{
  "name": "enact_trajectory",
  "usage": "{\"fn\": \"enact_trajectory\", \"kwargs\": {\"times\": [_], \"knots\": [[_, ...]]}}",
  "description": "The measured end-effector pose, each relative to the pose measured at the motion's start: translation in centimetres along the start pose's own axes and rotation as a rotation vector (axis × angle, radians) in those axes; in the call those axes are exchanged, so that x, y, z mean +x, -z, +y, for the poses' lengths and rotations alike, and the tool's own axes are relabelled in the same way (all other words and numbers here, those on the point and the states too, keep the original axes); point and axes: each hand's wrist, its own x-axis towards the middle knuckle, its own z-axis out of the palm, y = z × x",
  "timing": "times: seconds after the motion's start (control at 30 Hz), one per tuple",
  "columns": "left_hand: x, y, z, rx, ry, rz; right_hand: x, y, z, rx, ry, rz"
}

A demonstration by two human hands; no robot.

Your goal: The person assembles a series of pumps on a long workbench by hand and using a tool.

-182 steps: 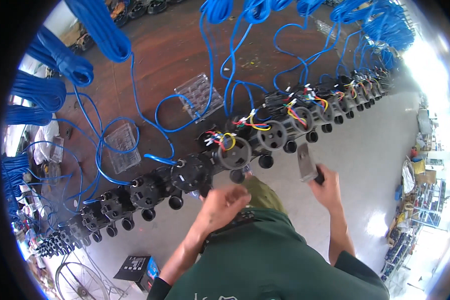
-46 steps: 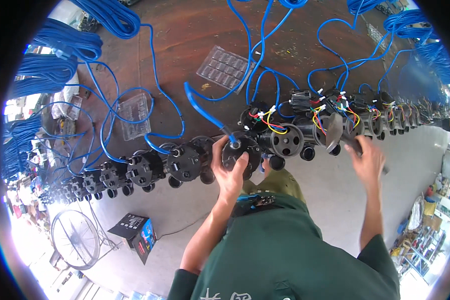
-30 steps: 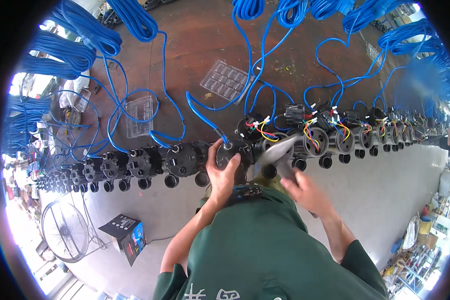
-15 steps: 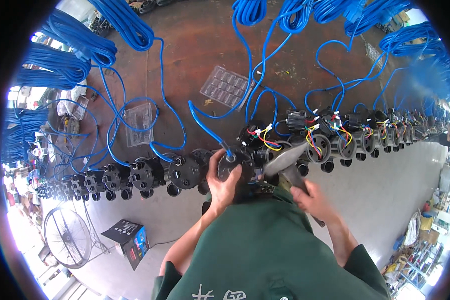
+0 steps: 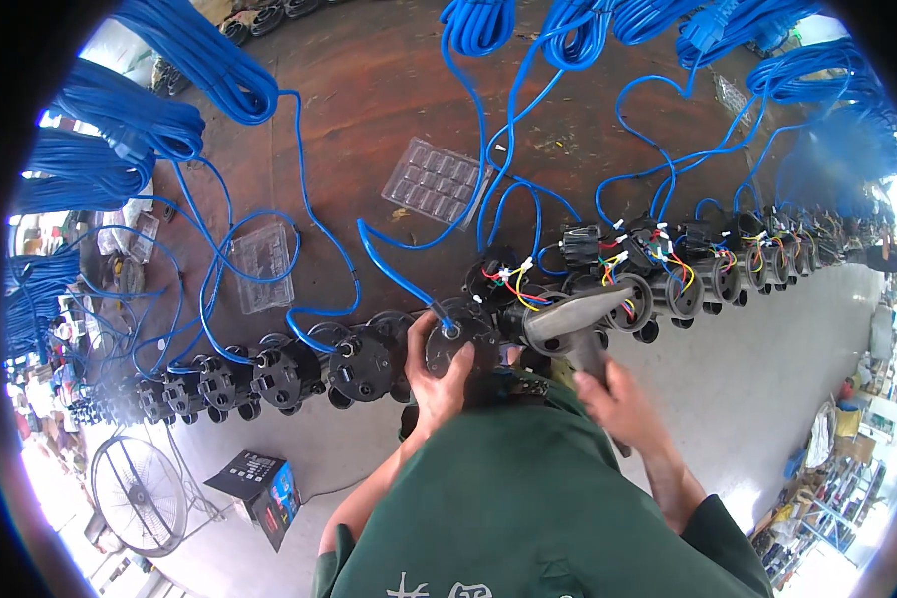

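My left hand [image 5: 437,377] is wrapped round a black round housing [image 5: 461,337] at the table's near edge, thumb on its flat cover. A blue cable [image 5: 401,274] runs out of the cover's fitting. Slightly blurred, my right hand [image 5: 620,404] grips the handle of a hammer with a long grey metal head [image 5: 578,311]. The head is just right of the held housing, over the neighbouring parts; whether it touches anything I cannot tell. Right of it stand open grey cylinders [image 5: 680,291] with red, yellow and blue wires.
Capped black housings [image 5: 361,364] line the edge to the left. Blue cable coils [image 5: 204,60] lie across the far side, their leads trailing over the brown table [image 5: 339,149]. Clear plastic trays [image 5: 434,181] rest there. A floor fan [image 5: 140,493] and a box [image 5: 259,493] stand lower left.
The hammer head has swung from a slanted to a flatter position. My left hand keeps its hold on the housing. The whole view has shifted slightly.
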Motion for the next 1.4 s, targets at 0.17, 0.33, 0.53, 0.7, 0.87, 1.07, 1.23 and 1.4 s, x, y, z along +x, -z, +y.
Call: {"fn": "enact_trajectory", "kwargs": {"times": [0.17,0.33,0.53,0.7,0.87,1.07,1.23,1.4], "knots": [[0.1,0.3,-0.1,0.041,0.000,0.014,0.4,-1.0,2.3,-0.112,0.137,-0.083],[-0.1,0.2,-0.1,-0.006,0.052,0.017,-0.5,-0.3,-0.9,-0.096,0.050,-0.018],[0.1,-0.1,-0.4,0.025,-0.020,0.043,-1.0,0.4,1.4,-0.081,-0.008,-0.165],[-0.3,-0.4,-0.1,-0.001,0.001,0.066,-1.0,-0.4,-0.8,-0.137,0.081,0.001],[-0.1,-0.2,0.3,0.055,-0.039,0.056,-0.2,-0.5,2.2,-0.080,0.053,-0.124],[-0.5,0.5,0.3,-0.015,-0.022,-0.051,-0.5,1.6,0.9,-0.035,0.109,-0.004],[-0.7,3.8,0.8,0.208,-0.125,-0.316,-2.2,1.1,0.0,-0.031,0.248,0.128],[-2.4,4.0,-2.5,0.485,-0.170,-0.165,-0.8,0.0,1.1,-0.133,0.331,0.227]]}}
